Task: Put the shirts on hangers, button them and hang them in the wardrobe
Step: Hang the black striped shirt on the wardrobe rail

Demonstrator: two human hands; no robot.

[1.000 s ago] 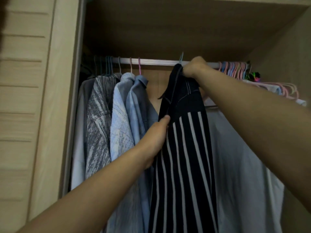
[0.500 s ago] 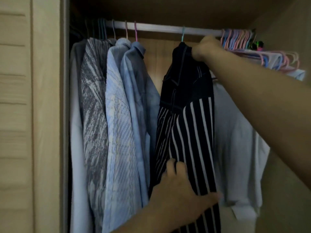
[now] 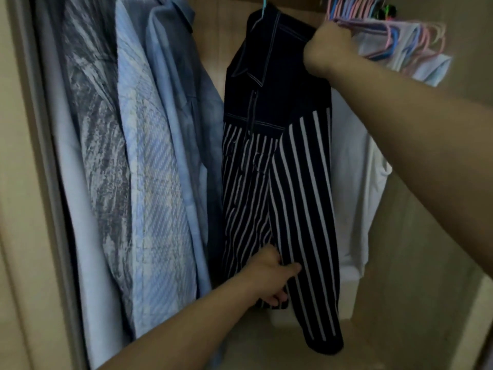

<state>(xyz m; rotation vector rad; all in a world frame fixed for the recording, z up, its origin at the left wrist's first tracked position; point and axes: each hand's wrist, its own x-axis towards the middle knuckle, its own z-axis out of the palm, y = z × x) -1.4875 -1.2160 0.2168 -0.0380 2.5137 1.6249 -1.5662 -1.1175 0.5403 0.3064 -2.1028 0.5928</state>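
Note:
A dark navy shirt with white stripes (image 3: 298,169) hangs inside the wardrobe on a teal hanger (image 3: 264,4), whose hook runs out of the top of the view. My right hand (image 3: 326,46) grips the shirt's shoulder at the top right. My left hand (image 3: 269,273) holds the lower front hem of the striped shirt, thumb on the outside and fingers tucked behind the cloth. The rail is out of view.
To the left hang a grey patterned shirt (image 3: 90,145), a pale blue patterned shirt (image 3: 149,166) and a blue denim shirt (image 3: 181,102). A white shirt (image 3: 357,188) hangs right of the striped one. Several empty pink and blue hangers (image 3: 386,36) bunch at top right. The wardrobe frame (image 3: 21,182) stands left.
The view has dropped, so the rail is gone from sight. My left hand slid from the striped shirt's chest down to its hem and took hold. My right hand stays on the shoulder.

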